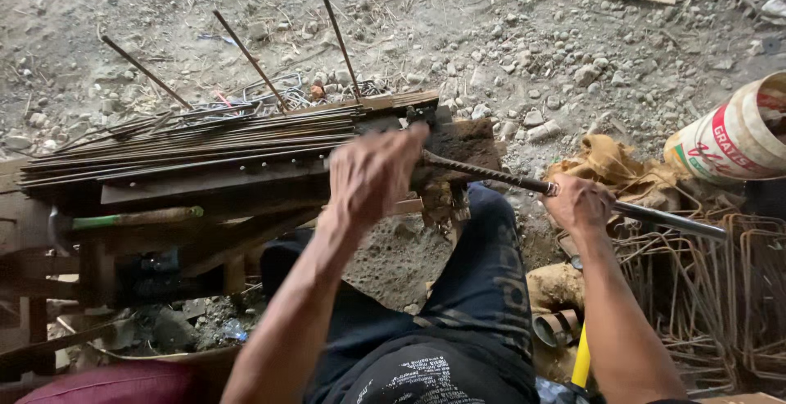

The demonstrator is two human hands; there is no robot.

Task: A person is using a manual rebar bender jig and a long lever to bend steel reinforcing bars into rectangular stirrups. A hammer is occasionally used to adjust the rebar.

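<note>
Head view. Left hand (372,173) clenched, blurred, over the bench (205,179) end beside bundled rods (188,142); right hand (580,205) closed round the bending lever (573,193), jutting past the bench edge. Bent stirrups (704,289) crowding the right; open gravel (491,36) beyond.

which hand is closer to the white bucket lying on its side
Right. The right hand grips the bending bar's metal handle just below-left of the white bucket. The left hand rests on the bench end by the rebar bundle, much farther left.

Ribbed rusty steel bar (483,172), smooth shiny metal pipe (667,221), rough worn wooden bench (205,183).
</note>
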